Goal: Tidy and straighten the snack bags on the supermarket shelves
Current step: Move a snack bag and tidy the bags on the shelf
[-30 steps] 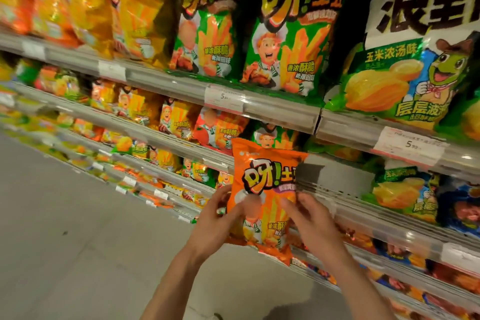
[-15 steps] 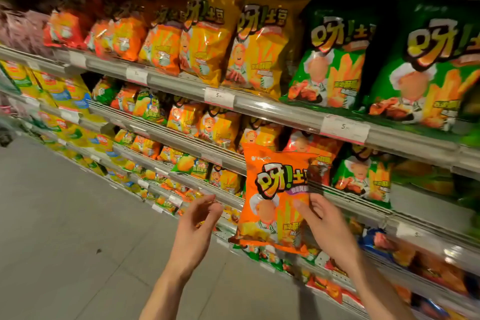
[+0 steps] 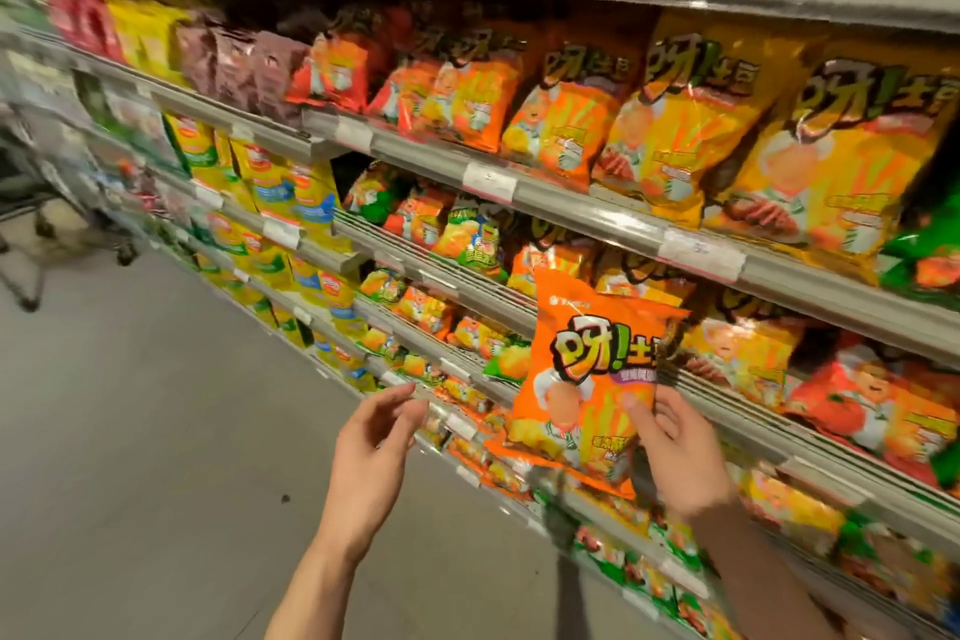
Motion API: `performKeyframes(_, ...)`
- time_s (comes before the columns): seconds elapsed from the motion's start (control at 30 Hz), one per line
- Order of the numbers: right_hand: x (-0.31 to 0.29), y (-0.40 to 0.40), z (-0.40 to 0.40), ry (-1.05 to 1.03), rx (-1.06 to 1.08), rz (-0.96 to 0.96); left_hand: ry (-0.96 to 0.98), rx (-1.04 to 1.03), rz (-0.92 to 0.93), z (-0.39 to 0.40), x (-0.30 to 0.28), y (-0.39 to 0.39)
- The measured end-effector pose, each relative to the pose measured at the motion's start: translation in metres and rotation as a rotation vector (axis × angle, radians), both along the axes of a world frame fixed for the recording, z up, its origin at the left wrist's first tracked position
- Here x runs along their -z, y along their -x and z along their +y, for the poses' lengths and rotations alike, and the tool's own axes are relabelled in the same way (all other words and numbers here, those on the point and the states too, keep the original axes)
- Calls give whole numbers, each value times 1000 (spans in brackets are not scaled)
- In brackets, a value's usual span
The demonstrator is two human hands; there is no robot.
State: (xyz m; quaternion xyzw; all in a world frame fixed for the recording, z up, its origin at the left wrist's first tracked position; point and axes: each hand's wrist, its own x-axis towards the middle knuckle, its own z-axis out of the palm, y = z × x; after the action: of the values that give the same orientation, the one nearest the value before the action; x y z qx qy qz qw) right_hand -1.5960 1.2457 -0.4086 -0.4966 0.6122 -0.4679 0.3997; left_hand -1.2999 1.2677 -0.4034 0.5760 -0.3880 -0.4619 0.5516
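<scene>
An orange snack bag (image 3: 582,379) with a cartoon chef and bold lettering hangs upright in front of the shelves, off the shelf boards. My right hand (image 3: 675,452) pinches its lower right edge, thumb on the front. My left hand (image 3: 369,452) hovers to the left of the bag, apart from it, fingers relaxed and holding nothing. Behind the bag, a shelf rail (image 3: 571,218) carries rows of orange and yellow bags of the same brand (image 3: 660,130).
Several tiers of shelves run from upper right down to the left, packed with yellow chip bags (image 3: 291,192), green bags (image 3: 930,250) and dark red bags (image 3: 244,68). Grey floor (image 3: 130,431) lies to the left. A wheeled cart (image 3: 31,203) stands at the far left.
My left hand let go of the orange bag and drew away to the left. The view swung left along the aisle, and the bag stays in my right hand.
</scene>
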Motion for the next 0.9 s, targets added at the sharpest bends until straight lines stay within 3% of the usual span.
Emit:
performKeyframes(0.33, 23, -91, -118, 8, -52, -37, 8, -29, -34, -110, 1, -79)
performKeyframes(0.57, 38, -125, -171, -67, -121, 93, -24, 68, -127, -199, 5, -108)
performKeyframes(0.9, 49, -137, -188, -111, 149, 105, -14, 350, -241, -321, 28, -98)
